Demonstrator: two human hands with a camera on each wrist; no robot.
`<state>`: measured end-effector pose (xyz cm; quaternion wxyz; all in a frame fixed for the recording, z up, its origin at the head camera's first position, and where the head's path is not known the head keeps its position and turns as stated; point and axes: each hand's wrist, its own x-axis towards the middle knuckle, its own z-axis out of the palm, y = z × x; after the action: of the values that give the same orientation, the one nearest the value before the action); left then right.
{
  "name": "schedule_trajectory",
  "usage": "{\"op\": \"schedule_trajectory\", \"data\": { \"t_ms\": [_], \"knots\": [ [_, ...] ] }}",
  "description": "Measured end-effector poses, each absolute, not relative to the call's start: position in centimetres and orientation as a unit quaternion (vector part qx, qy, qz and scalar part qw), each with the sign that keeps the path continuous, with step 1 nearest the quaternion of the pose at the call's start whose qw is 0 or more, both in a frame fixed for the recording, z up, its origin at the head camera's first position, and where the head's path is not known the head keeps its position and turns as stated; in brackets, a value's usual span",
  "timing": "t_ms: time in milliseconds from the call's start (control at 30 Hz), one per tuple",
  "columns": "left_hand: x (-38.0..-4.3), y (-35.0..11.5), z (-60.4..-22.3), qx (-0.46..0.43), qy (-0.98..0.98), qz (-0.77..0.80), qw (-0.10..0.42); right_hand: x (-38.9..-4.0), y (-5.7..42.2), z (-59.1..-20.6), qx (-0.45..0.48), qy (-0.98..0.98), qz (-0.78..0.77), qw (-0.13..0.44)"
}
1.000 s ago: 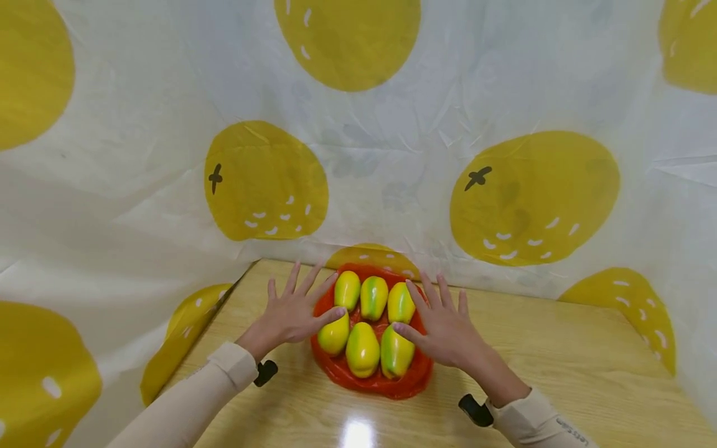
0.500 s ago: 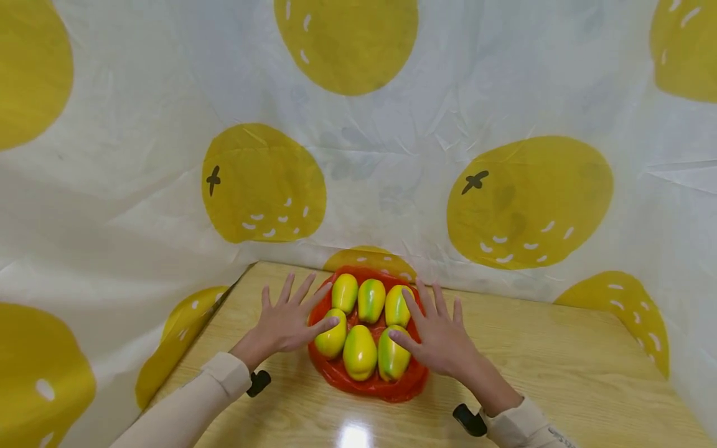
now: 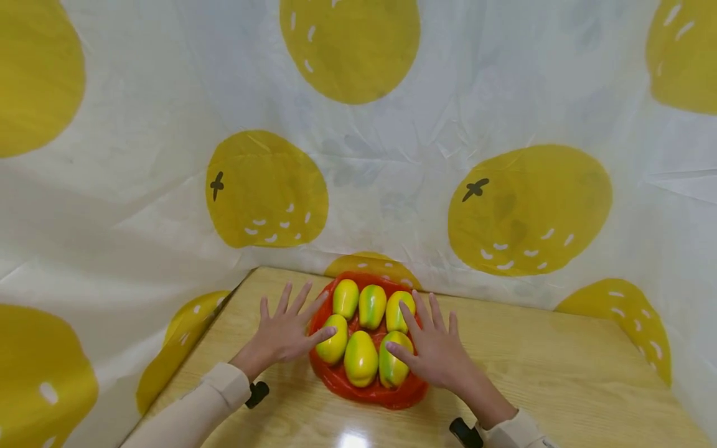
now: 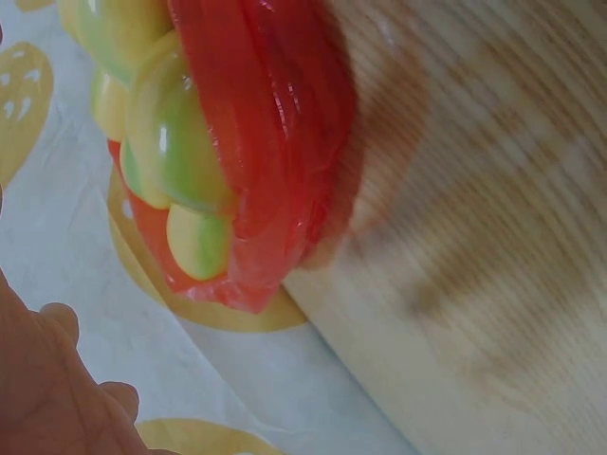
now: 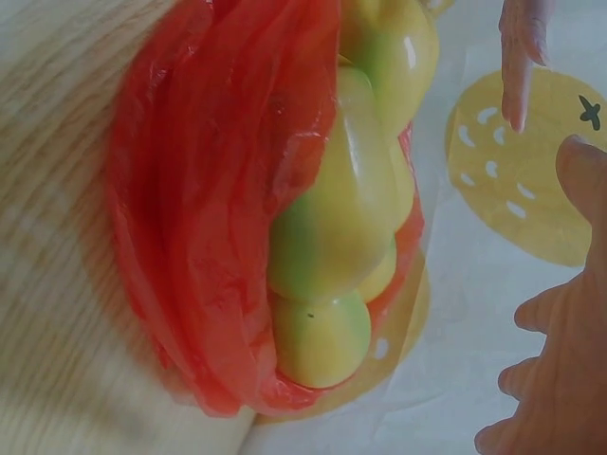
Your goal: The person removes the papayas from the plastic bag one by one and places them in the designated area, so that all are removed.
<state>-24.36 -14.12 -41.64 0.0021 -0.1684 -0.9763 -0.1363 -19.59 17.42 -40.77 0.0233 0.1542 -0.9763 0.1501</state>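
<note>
Several glossy yellow-green fruits, shaped like mangoes or small papayas, lie in two rows inside a red plastic bag whose rim is spread wide. My left hand is held over the bag's left side, fingers straight and fanned out, thumb over the nearest left fruit. My right hand mirrors it at the right side, thumb and index finger over the right-hand fruits. Both wrist views show a gap between the hands and the bag: my left hand and right hand grip nothing.
The bag stands on a light wooden table near its back edge. A white curtain printed with big yellow fruit shapes hangs behind and on both sides. Dark wrist mounts sit under both sleeves.
The head view has shifted slightly, so the scene sits lower. Both hands have drawn back a little toward the person, fingers still spread. The fruits and bag look unchanged.
</note>
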Motion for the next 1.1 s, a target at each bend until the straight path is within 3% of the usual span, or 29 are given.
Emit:
{"op": "schedule_trajectory", "data": {
  "t_ms": [633,1100],
  "knots": [
    [-25.1,-14.6,-44.0,-0.163,-0.974,-0.157,0.019,-20.0,17.1,-42.9,0.142,-0.976,0.163,0.013],
    [-25.1,-15.0,-45.1,-0.159,-0.974,-0.163,-0.001,-19.9,16.9,-44.0,0.127,-0.978,0.167,-0.009]
  ]
}}
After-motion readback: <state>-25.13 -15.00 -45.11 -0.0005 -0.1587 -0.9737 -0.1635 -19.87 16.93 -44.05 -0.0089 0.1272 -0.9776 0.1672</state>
